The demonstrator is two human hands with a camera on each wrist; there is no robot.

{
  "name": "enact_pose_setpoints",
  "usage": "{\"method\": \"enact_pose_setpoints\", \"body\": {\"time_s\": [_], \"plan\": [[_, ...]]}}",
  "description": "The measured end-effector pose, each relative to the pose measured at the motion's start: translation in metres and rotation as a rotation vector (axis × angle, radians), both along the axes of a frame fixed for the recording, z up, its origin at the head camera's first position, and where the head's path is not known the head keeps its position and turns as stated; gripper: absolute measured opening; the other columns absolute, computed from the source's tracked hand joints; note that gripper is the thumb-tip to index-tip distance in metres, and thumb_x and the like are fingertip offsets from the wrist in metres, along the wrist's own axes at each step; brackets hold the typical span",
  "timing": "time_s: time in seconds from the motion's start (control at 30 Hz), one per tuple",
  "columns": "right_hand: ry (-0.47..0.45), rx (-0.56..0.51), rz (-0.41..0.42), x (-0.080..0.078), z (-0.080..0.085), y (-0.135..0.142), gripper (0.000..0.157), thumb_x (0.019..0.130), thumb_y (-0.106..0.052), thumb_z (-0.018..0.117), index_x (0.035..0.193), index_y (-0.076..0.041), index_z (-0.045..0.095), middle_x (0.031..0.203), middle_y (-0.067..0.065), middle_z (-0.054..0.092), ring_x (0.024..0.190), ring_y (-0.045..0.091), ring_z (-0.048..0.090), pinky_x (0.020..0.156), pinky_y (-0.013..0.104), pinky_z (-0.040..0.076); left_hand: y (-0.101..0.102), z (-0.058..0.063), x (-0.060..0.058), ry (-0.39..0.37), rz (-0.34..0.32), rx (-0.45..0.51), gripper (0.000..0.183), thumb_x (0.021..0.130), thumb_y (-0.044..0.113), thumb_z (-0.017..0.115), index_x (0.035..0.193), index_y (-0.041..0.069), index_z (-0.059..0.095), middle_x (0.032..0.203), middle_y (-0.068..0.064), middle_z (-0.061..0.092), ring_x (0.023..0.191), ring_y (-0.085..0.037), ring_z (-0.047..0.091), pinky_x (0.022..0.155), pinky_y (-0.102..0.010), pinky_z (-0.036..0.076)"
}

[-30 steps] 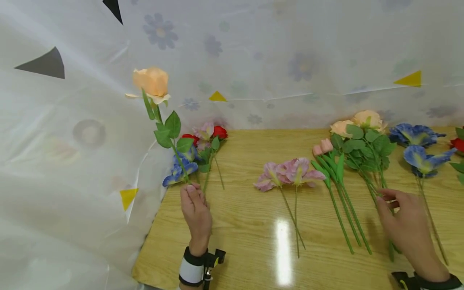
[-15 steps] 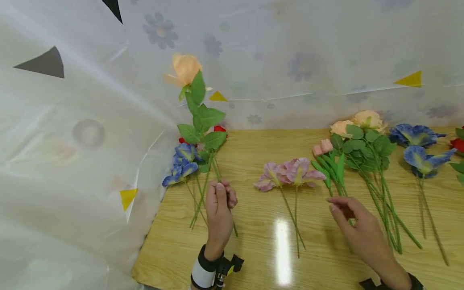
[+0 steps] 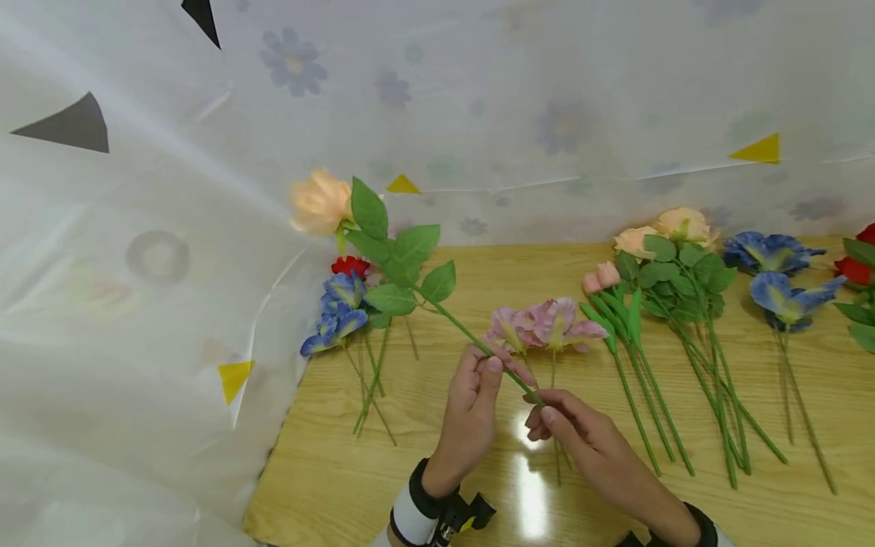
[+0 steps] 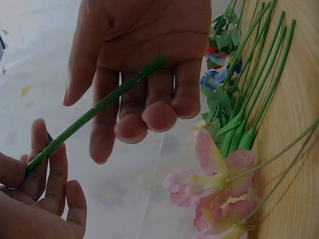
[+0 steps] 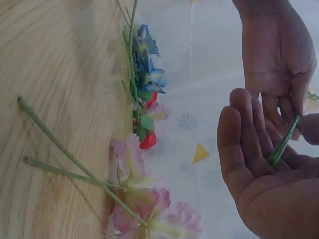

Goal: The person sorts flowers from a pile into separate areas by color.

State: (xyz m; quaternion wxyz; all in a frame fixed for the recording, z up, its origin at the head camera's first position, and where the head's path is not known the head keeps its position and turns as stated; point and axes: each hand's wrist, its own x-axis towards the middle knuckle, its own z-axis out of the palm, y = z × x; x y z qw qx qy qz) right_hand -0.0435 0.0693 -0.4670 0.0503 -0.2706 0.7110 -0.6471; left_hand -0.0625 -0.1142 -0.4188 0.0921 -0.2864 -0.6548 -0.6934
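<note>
A peach artificial rose (image 3: 321, 202) leans up and left above the table in the head view. My left hand (image 3: 470, 414) pinches its green stem between thumb and fingers. My right hand (image 3: 604, 448) is at the stem's lower end. In the left wrist view the stem (image 4: 107, 101) lies across the right hand's fingers, the thumb standing off it. The right wrist view shows the same, the stem tip (image 5: 279, 152) against the upturned right hand (image 5: 259, 184). Two pink-purple flowers (image 3: 557, 323) lie behind the hands.
Blue flowers (image 3: 335, 319) and a red one (image 3: 350, 266) lie at the table's left. Pink tulips (image 3: 601, 277), peach roses (image 3: 683, 226), blue flowers (image 3: 789, 296) and red roses (image 3: 854, 270) lie on the right. A white patterned sheet (image 3: 492, 114) hangs behind the wooden table (image 3: 328, 486).
My left hand has moved right with the peach rose, now tilted left. My right hand has moved left from the flowers on the right to the stem's lower end.
</note>
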Motion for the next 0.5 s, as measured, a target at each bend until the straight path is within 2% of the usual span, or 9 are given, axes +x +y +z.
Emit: {"method": "enact_pose_setpoints", "body": {"time_s": [0.13,0.27,0.37,0.5], "plan": [[0.049,-0.123,0.119,-0.001,-0.001,-0.003,0.039,0.105,0.003,0.028,0.138,-0.002,0.048,0.089,0.008,0.061,0.072,0.021,0.059,0.066,0.031,0.052,0.003,-0.001,0.003,0.012,0.0,-0.104,0.017,0.105,-0.003,0.03,0.111,-0.005,0.046,0.096,-0.023,0.065,0.1,-0.028,0.063,0.095,-0.036,0.045],[0.053,-0.17,0.156,0.0,-0.002,-0.002,0.038,0.103,0.009,0.026,0.13,0.0,0.052,0.068,0.005,0.048,0.048,0.021,0.042,0.044,0.028,0.043,0.005,-0.008,0.002,0.019,0.009,-0.186,0.018,0.105,0.003,0.036,0.114,0.005,0.051,0.099,-0.012,0.068,0.102,-0.019,0.063,0.096,-0.037,0.046],[0.058,-0.154,0.128,0.002,-0.004,0.001,0.032,0.103,0.009,0.027,0.113,-0.001,0.055,0.06,0.005,0.038,0.042,0.018,0.032,0.038,0.023,0.036,0.002,-0.013,0.002,0.006,0.056,-0.231,0.018,0.106,0.009,0.041,0.118,0.011,0.053,0.104,-0.005,0.067,0.106,-0.017,0.062,0.099,-0.038,0.044],[0.103,-0.087,0.031,0.003,-0.007,0.008,0.03,0.104,0.008,0.028,0.106,-0.006,0.055,0.058,0.004,0.035,0.042,0.014,0.03,0.039,0.023,0.034,-0.016,-0.026,0.002,-0.057,0.189,-0.291,0.023,0.105,0.016,0.044,0.127,0.014,0.053,0.116,-0.002,0.063,0.112,-0.018,0.058,0.1,-0.04,0.043]]}}
